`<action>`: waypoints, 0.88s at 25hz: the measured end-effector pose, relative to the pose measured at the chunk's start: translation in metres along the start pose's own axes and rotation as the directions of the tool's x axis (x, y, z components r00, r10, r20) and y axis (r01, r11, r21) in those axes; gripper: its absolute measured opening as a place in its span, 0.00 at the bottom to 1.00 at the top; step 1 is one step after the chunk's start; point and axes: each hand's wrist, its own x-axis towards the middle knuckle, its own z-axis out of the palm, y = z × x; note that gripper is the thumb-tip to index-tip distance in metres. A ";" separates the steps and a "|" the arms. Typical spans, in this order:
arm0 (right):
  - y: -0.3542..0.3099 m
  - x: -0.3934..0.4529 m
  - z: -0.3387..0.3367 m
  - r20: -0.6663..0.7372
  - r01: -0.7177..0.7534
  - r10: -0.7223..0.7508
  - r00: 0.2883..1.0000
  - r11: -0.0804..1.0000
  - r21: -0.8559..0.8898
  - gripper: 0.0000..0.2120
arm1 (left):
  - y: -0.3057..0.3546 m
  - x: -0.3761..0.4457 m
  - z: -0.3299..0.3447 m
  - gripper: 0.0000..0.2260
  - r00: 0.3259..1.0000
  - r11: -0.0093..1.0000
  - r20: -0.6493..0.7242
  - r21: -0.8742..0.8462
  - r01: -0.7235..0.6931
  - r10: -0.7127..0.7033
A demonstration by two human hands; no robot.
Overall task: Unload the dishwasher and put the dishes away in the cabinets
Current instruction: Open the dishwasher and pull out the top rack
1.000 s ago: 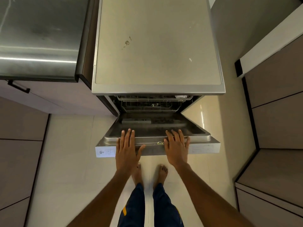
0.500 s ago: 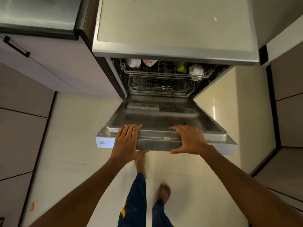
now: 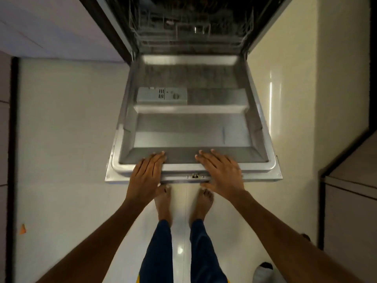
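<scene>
Hands flat on dishwasher door [image 3: 191, 127] edge: left hand [image 3: 145, 174]; right hand [image 3: 221, 170].

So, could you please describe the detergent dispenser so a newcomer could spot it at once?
Start at the open dishwasher door, lying flat in front of the person. On its steel inner face, left of centre, sits the detergent dispenser. It is the only light grey plastic rectangle there, with small vent slots and a round knob.
</scene>
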 end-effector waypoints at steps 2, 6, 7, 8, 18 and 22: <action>0.001 0.000 0.039 0.028 -0.022 0.022 0.999 1.000 -0.003 0.49 | 0.003 -0.007 0.034 0.42 0.998 0.999 0.058 -0.023 0.025 -0.024; -0.004 0.005 0.105 0.072 -0.112 0.111 0.991 0.994 0.013 0.45 | 0.008 -0.010 0.093 0.42 0.985 0.993 0.133 -0.023 0.114 -0.110; -0.004 0.007 0.116 0.077 -0.148 0.146 0.986 0.989 0.015 0.44 | 0.009 -0.009 0.103 0.43 0.980 0.992 0.155 -0.011 0.126 -0.123; -0.006 0.009 0.127 0.084 -0.187 0.184 0.979 0.982 0.023 0.44 | 0.010 -0.007 0.112 0.43 0.973 0.991 0.187 0.009 0.133 -0.133; 0.001 0.040 0.211 0.271 -0.334 0.300 0.915 0.938 0.091 0.48 | -0.002 -0.001 0.194 0.46 0.941 0.986 0.292 0.052 0.161 -0.169; 0.012 0.058 0.232 0.410 -0.334 0.268 0.872 0.937 0.100 0.51 | -0.018 0.012 0.212 0.49 0.896 0.992 0.428 0.017 0.124 -0.119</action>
